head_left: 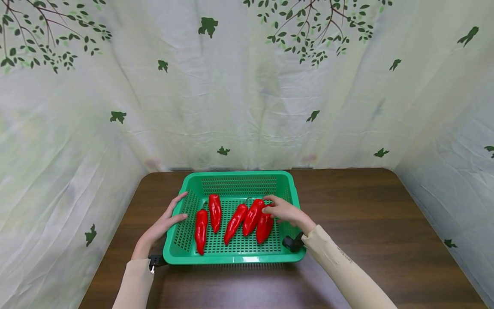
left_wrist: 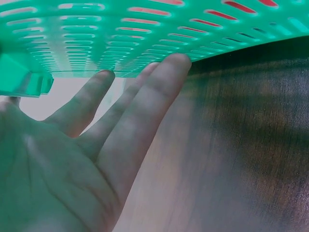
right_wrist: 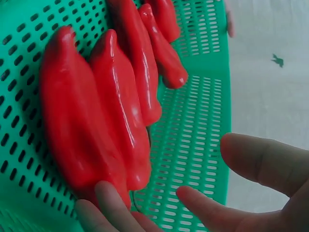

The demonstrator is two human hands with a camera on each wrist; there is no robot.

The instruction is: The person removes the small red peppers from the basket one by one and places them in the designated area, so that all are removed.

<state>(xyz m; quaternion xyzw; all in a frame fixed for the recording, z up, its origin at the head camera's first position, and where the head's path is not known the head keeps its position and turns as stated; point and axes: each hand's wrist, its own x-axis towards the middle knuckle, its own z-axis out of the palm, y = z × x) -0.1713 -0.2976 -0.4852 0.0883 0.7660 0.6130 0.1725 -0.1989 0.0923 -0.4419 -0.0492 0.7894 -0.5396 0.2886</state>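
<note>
Several red peppers lie in a green plastic basket [head_left: 254, 259]. My left hand [head_left: 164, 225] is at the basket's left side, its thumb over the rim. In the left wrist view its fingers [left_wrist: 145, 111] stretch out straight along the outside of the slotted wall. My right hand [head_left: 283, 210] reaches into the basket over the rightmost red pepper [head_left: 264, 229]. In the right wrist view, fingertips [right_wrist: 113, 205] touch or overlap the end of that pepper, while the thumb stays spread apart. Beside it lies another red pepper [head_left: 253, 216].
Farther left in the basket lie more peppers, a slanted one [head_left: 235, 224], an upper one [head_left: 215, 213] and the leftmost one [head_left: 201, 231]. A brown wooden table [head_left: 366, 223] carries the basket. A pale curtain [head_left: 239, 86] with leaf prints hangs behind.
</note>
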